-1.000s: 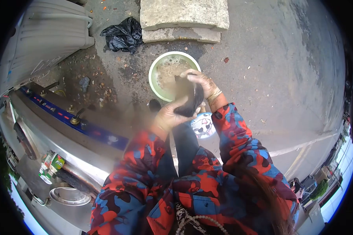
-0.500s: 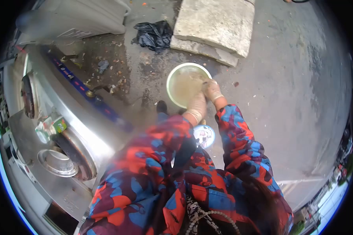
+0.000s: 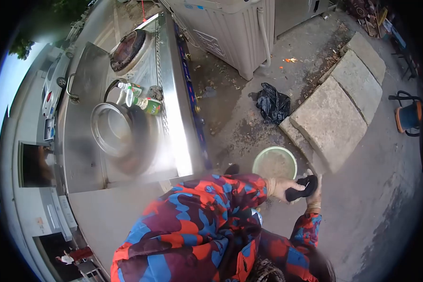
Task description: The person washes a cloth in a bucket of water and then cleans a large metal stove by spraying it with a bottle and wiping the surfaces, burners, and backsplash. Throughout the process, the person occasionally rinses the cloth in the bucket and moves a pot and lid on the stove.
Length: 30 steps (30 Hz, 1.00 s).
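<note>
My left hand [image 3: 280, 188] and my right hand [image 3: 317, 191] are closed around a black, soft-looking cloth item [image 3: 301, 189], just in front of the basin. Its exact kind cannot be made out. Thin, see-through gloves seem to cover both hands, with bands at the wrists. Beyond them, a pale green basin [image 3: 255, 165] on the ground holds cloudy brownish water. The right fingers are partly hidden behind the black item.
A metal stove counter [image 3: 80, 171] on the left carries a steel bowl [image 3: 95, 134] and green-labelled bottles [image 3: 151, 106]. Ahead are a grey plastic bin-like unit [image 3: 225, 44], a black plastic bag [image 3: 271, 104] and stone slabs [image 3: 331, 115]. A blue-and-brown container [image 3: 407, 117] stands right.
My hands have come up out of the basin and moved right, now with the black cloth item showing between them. The view has swung left, bringing more of the stove counter into sight.
</note>
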Available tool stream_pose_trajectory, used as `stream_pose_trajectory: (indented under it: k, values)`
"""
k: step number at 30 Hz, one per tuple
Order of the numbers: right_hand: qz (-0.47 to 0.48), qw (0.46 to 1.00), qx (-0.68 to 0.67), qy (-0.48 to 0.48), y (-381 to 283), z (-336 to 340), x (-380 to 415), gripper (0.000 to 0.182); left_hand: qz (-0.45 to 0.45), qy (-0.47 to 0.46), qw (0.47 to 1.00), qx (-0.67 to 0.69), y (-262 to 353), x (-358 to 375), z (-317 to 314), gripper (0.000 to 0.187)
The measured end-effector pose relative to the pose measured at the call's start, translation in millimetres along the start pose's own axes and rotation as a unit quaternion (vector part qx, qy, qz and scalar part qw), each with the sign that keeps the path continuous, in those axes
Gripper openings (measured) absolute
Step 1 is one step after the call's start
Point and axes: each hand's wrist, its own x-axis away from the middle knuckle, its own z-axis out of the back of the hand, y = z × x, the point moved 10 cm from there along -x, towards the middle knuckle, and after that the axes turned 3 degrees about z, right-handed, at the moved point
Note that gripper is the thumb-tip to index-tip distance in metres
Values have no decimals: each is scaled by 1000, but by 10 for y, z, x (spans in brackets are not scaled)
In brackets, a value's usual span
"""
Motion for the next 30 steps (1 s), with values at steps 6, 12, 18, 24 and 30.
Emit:
stream_pose_trajectory:
  k: [6,12,18,24,30]
  values:
    - [131,944,-255,-164,-887,-1155,432,77,-34,-94,961,258,33,180,-626,29]
    - [232,949,-134,-165,-1163,-765,425,54,-63,-103,971,207,258,288,-908,38]
    - [139,984,-2,-113,-1271,-1093,434,24,-182,37,969,-162,460,265,-639,38]
    - [193,887,414,-61,-986,-927,270,12,-388,286,768,-422,664,-33,-132,39]
    - [264,549,790,-66,-706,-779,63,16,-150,280,914,-252,495,743,-690,37]
